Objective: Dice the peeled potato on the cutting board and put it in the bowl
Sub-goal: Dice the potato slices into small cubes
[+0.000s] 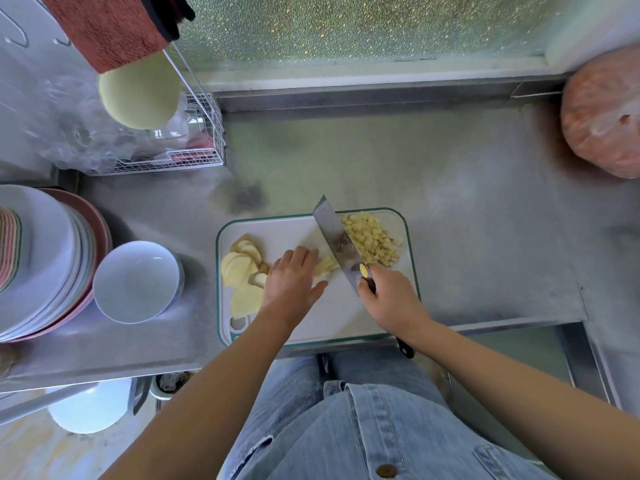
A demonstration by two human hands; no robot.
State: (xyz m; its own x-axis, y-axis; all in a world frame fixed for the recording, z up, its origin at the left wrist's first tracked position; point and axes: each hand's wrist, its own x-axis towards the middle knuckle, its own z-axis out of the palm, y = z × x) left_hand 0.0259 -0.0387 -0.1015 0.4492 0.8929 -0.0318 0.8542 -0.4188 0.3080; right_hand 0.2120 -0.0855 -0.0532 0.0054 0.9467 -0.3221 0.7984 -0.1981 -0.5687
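- Firmly, the right hand (391, 299) holds a cleaver (337, 242), its fingers clamped round the black handle, and the blade slants across the board (311, 327) from near right to far left.
- The left hand (294, 278) bears down on a few potato strips (327, 265) just left of the blade, with fingers curled over them and the thumb spread out on the board.
- Right of the blade, a heap of dice (372, 242) fills the board's far right corner.
- Uncut slices (242, 268) lie fanned and overlapping along the board's left edge, partly under the left wrist.
- The white, green-rimmed board sits at the near edge of a steel worktop (450, 185).
- The white bowl (136, 282) stands upright on the worktop left of the board, clear of it and just beside a tall stack of plates (41, 258).
- A white wire rack (194, 157) stands at the far left with clear plastic bunched in it, and a red towel (104, 29) hangs above.
- The person wears a denim shirt and jeans.
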